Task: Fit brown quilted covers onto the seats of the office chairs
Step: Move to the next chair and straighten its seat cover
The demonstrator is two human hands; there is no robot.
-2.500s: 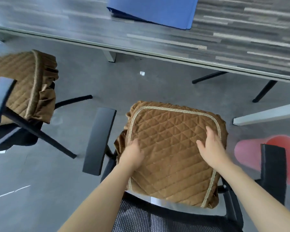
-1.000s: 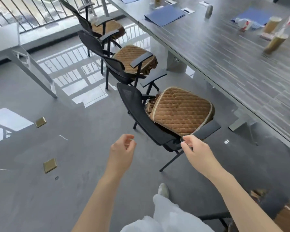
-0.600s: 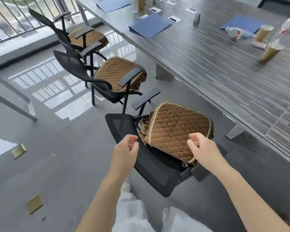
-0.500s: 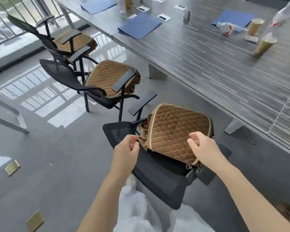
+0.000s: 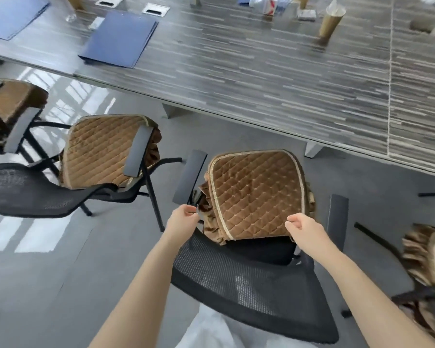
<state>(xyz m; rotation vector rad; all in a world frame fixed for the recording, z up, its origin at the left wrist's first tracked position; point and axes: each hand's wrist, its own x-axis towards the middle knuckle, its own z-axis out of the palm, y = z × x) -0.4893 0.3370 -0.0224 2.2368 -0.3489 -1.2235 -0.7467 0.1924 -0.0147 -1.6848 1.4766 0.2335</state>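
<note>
A brown quilted cover (image 5: pixel 256 192) with a pale trim lies on the seat of the black mesh chair (image 5: pixel 249 285) right in front of me. Its rear edge is lifted, and a strip of the black seat (image 5: pixel 261 249) shows behind it. My left hand (image 5: pixel 183 219) is pinched on the ruffled skirt at the cover's rear left corner, beside the left armrest (image 5: pixel 190 177). My right hand (image 5: pixel 301 229) is closed on the rear right corner of the cover, near the right armrest (image 5: pixel 338 219). The fingertips of both hands are partly hidden by fabric.
To the left stands a second chair with a brown cover (image 5: pixel 98 151), and a third (image 5: pixel 8 101) sits at the far left edge. Another covered chair (image 5: pixel 427 257) is at the right. The long striped table (image 5: pixel 261 71) ahead carries blue folders (image 5: pixel 118 38) and paper cups (image 5: pixel 329 23).
I have come round behind the chair and the view now looks down over its backrest. Both hands went from hanging free in the air to the cover's rear corners.
</note>
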